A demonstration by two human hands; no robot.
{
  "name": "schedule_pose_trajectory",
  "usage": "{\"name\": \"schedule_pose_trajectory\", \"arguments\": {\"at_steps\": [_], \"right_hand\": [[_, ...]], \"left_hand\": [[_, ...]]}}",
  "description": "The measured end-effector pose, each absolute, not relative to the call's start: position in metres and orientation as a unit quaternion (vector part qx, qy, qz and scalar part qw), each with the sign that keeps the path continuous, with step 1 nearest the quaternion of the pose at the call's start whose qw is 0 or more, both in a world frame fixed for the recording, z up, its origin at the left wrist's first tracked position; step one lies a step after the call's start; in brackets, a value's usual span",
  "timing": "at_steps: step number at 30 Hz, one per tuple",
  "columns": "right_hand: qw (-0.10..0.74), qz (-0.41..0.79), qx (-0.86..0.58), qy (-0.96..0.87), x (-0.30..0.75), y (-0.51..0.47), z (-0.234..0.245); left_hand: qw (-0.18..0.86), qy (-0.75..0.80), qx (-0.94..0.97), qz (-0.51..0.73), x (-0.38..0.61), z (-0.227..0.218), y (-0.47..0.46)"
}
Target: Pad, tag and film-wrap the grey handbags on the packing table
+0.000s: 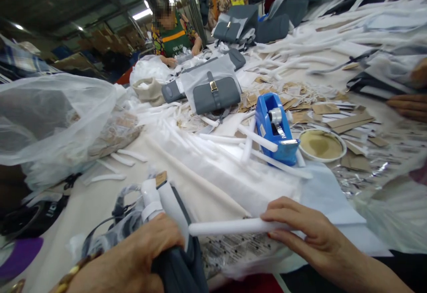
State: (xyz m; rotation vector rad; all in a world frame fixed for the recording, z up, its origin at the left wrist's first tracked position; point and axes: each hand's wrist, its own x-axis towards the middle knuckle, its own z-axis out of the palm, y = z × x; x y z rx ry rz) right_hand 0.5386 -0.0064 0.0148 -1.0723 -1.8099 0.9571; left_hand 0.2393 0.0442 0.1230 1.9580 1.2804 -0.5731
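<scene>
My left hand (147, 248) is closed around a dark grey bag (182, 262) at the lower middle, its straps and hardware partly wrapped in white and clear film. A small brown-gold piece (161, 178) shows at the bag's upper end. Between the thumb and fingers of my right hand (300, 230) is a white foam rod (230, 227), held almost level. Its free tip points left and reaches the bag's edge. Below the rod lies a clear plastic bag with printed text (240, 250). My left hand hides part of the grey bag.
A blue tape dispenser (263, 115) stands beside a round tin (340, 148) and scattered brown card tags (350, 121). Further back lie a wrapped grey bag (216, 97) and many foam rods (293, 61). A large plastic sack (60, 119) is at left. Co-workers stand across the table; another person's hand (408, 106) is at right.
</scene>
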Motion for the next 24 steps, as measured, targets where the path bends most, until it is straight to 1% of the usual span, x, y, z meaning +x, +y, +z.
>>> {"name": "schedule_pose_trajectory", "arguments": {"at_steps": [6, 10, 14, 19, 22, 24], "right_hand": [[0.391, 0.360, -0.390, -0.752, 0.535, 0.009, 0.027], [0.372, 0.363, -0.369, -0.771, 0.539, 0.021, 0.037], [0.290, 0.397, -0.339, -0.802, 0.515, 0.026, 0.041], [0.217, 0.465, -0.288, -0.809, 0.441, 0.026, 0.027], [0.157, 0.488, -0.274, -0.814, 0.411, 0.030, 0.019], [0.138, 0.492, -0.266, -0.817, 0.409, 0.034, 0.019]], "left_hand": [[0.361, 0.454, 0.789, -0.204, 0.238, 0.125, 0.039], [0.355, 0.453, 0.783, -0.237, 0.251, 0.125, 0.034], [0.347, 0.433, 0.787, -0.271, 0.258, 0.124, 0.030], [0.316, 0.390, 0.832, -0.237, 0.266, 0.113, 0.029], [0.259, 0.373, 0.872, -0.184, 0.251, 0.105, 0.022], [0.157, 0.371, 0.909, -0.105, 0.222, 0.096, 0.010]]}}
